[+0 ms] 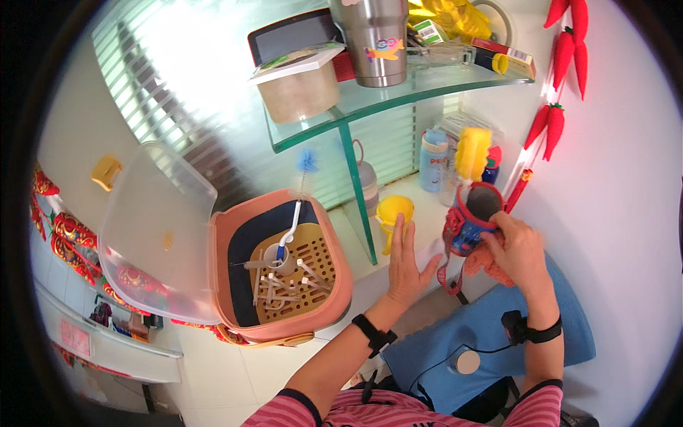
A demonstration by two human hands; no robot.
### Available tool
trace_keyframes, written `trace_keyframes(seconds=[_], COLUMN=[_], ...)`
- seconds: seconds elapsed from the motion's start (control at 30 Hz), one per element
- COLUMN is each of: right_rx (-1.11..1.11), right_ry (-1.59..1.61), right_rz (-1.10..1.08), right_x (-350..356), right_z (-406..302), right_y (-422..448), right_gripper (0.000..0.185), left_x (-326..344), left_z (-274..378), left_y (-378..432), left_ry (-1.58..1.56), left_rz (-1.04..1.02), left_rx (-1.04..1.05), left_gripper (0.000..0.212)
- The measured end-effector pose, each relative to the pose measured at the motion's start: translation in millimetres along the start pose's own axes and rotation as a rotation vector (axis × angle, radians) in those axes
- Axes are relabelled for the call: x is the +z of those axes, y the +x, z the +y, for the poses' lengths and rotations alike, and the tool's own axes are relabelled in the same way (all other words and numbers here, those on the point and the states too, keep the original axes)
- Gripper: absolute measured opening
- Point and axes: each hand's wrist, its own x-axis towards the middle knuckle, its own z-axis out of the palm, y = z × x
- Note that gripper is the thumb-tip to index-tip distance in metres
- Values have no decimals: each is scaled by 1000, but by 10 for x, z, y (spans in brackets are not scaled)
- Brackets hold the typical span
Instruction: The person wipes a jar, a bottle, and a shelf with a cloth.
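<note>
My right hand [515, 245] grips the rim of a blue cup [465, 235] with a red edge and a grey interior. A red strap [452, 277] bearing letters hangs from the cup's side. Below that hand is a coral-coloured cloth [493, 267]; whether my fingers hold it too is unclear. My left hand [408, 261] is raised, fingers apart, with nothing in it. Its fingertips overlap a yellow plastic cup [395, 208] with a handle, and I cannot tell if they touch. Behind the blue cup a yellow sponge brush head [473, 152] stands up.
At left, an open pink storage box [341, 277] with a clear lid [160, 240] holds a blue bottle brush [291, 224] and several white pegs. A glass shelf [427, 96] overhangs, carrying a steel tumbler [379, 53]. A light blue bottle [433, 160] stands beneath it.
</note>
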Motion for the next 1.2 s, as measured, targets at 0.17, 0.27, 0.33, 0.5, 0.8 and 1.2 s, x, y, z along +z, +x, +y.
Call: trace_keyframes(seconds=[0.17, 0.27, 0.33, 0.5, 0.8, 1.2], right_rx=[-95, -182, -282, -381, -21, -95], right_ry=[-43, 1, 62, 123, 663, 353], right_rz=[-29, -71, -132, -231, -344, 45], right_x=[112, 141, 170, 260, 87, 2524], right_z=[-240, -310, -351, -412, -185, 584], right_y=[-269, -420, -499, -595, -284, 714], right_gripper=[21, 20, 19, 17, 25, 39], left_x=[-214, -328, -415, -646, -916, -900], left_z=[325, 328, 352, 323, 322, 295], left_y=[109, 108, 94, 15, -256, -175], left_ry=[-301, -392, -516, -553, -522, -398], left_rz=[-90, -187, -263, -383, -231, -88], left_rx=[-120, -207, -282, -322, -499, -639], left_gripper=[115, 126, 128, 122, 61, 43])
